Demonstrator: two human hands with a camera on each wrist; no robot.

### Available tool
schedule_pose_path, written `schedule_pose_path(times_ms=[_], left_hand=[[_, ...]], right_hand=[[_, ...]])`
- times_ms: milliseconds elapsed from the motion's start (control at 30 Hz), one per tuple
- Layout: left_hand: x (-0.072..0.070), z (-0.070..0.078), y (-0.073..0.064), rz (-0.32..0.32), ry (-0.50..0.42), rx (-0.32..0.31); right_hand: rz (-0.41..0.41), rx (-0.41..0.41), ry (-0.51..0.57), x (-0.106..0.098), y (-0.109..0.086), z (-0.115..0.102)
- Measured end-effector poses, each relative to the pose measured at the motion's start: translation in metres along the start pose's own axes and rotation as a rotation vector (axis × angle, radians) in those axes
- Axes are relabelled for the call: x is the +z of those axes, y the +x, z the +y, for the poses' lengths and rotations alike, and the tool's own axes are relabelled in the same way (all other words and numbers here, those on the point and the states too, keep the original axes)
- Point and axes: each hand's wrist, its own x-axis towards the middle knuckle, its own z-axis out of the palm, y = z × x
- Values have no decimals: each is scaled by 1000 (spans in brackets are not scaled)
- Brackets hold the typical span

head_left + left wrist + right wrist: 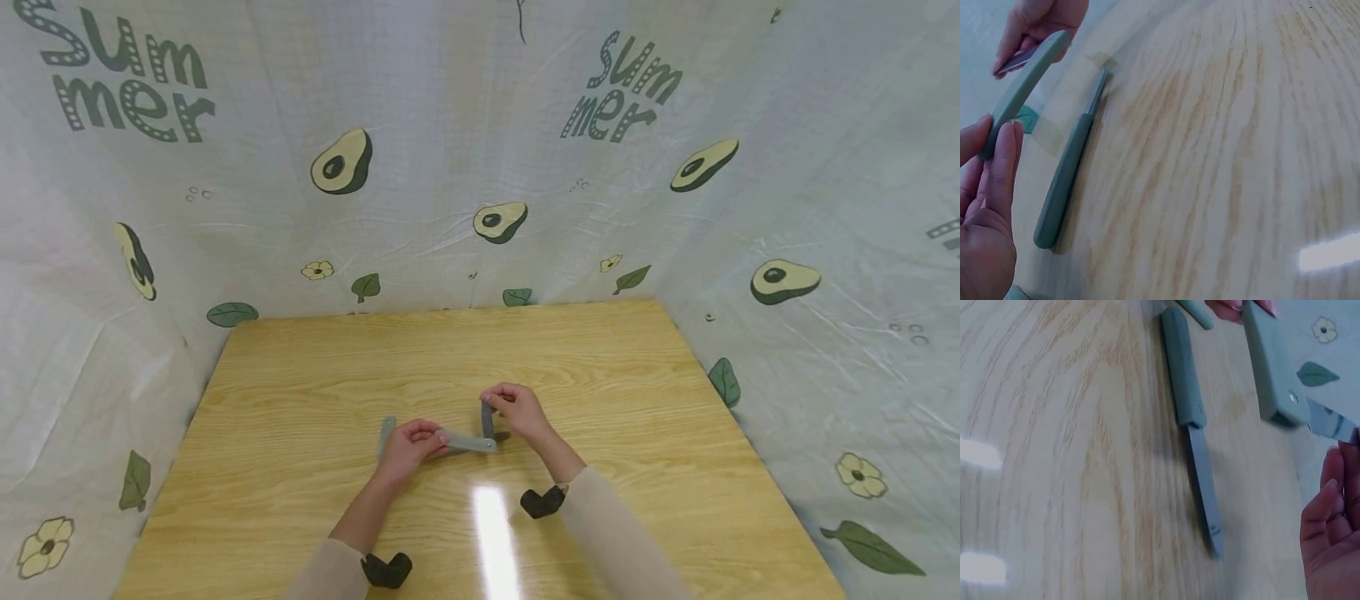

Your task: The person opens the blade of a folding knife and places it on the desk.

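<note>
A folding knife with a pale green handle [471, 442] is held off the table between both hands. My left hand [408, 446] grips the handle between thumb and fingers. The knife's grey blade [487, 418] stands at an angle to the handle, and my right hand [521, 408] pinches its tip end. Beneath it, a second green-handled knife [1184, 375] lies on the table with its blade extended straight. Left of my left hand lies another green handle [387, 430], partly hidden by that hand; no blade shows on it.
A wood-grain table [637, 400] lies under everything, with a bright light reflection near its front. A white curtain [420, 92] printed with avocados, leaves and lettering hangs along the back and both sides. Each wrist wears a black device [542, 502].
</note>
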Motion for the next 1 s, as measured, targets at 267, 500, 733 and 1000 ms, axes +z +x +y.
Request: schedule_pose_path(times_ms=[267,500,733,1000], left_hand=[[-4,-9,-4,131,-92,28],[-9,-11,-5,249,-175,32],[-13,-13,-4,321,-228,13],[-13,-9,-4,350,-222,-11]], right_hand=[[37,81,104,-15,-8,16],[44,121,280,-20,-17,27],[15,153,254,-20,-24,32],[14,177,196,-19,-30,33]])
